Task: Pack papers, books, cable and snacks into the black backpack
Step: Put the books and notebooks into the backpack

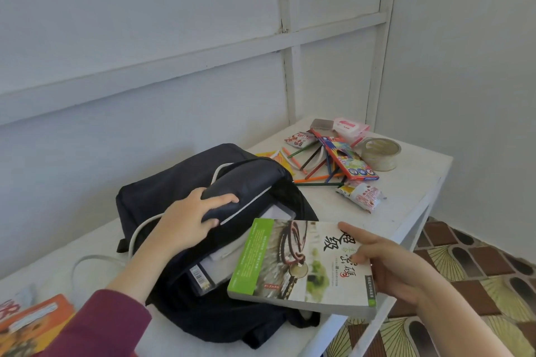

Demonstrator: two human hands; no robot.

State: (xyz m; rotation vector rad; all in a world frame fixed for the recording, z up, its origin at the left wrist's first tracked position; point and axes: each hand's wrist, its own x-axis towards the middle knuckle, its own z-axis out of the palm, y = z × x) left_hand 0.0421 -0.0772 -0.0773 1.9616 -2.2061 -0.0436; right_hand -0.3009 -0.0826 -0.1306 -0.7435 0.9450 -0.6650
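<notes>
As left hand grips the backpack holding papers, right hand grips a book.

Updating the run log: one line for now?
left hand: holds backpack flap open | right hand: grips green book over opening | snack packet: on table

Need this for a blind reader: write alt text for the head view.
The right hand holds a book at the open black backpack, whose flap the left hand grips. Pencils, snacks and tape lie on the table beyond.
</notes>
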